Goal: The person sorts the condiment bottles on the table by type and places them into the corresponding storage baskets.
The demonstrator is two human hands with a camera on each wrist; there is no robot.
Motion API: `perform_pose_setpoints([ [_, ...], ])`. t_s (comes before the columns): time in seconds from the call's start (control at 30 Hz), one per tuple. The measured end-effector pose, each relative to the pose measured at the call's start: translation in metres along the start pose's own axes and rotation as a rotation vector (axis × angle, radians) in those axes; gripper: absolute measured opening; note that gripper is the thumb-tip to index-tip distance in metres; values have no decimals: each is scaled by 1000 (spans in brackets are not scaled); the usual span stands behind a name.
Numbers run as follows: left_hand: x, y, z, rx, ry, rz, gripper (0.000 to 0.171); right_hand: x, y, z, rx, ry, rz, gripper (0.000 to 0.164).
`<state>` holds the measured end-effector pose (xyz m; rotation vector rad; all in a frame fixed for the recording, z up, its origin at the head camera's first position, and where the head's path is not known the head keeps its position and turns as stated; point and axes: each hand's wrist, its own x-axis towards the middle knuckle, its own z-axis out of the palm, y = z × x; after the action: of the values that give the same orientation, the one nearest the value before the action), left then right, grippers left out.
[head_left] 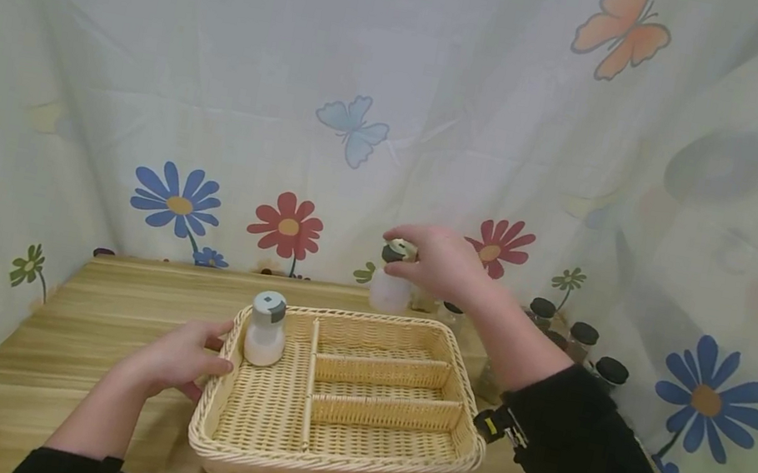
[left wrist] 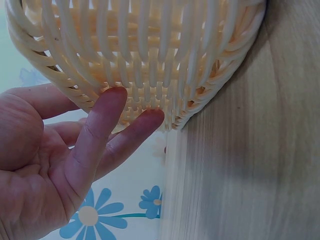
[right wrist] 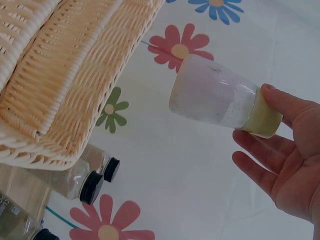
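A pale wicker basket (head_left: pixel 376 466) with dividers rests on the wooden table. My left hand (head_left: pixel 186 359) holds its left side, the thumb over the rim and fingers against the outer weave; in the left wrist view, fingertips (left wrist: pixel 151 118) touch the wicker. Inside the left compartment a seasoning shaker (head_left: pixel 264 339) with a grey-and-white lid stands upright. Beyond the basket's back rim, my right hand (head_left: pixel 446 265) pinches a second shaker by its lid. The right wrist view shows this shaker (right wrist: pixel 215 92) with a translucent body, whitish contents and a yellow-green lid (right wrist: pixel 264 116), held above the table.
Several clear jars with black lids, one being a jar (head_left: pixel 581 340) by the right curtain, stand behind and right of the basket, partly hidden by my right arm. A flower-printed curtain (head_left: pixel 247 120) encloses the table (head_left: pixel 130 311) at the back and sides.
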<state>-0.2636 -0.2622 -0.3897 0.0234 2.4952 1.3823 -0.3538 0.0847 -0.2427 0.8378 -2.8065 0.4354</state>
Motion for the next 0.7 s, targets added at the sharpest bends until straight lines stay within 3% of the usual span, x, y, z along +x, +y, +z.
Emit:
perform_pose_setpoints([
  [0.7,1,-2,-2,-9,-15,25,79,1,-52,25,-14,-88,-142,46],
])
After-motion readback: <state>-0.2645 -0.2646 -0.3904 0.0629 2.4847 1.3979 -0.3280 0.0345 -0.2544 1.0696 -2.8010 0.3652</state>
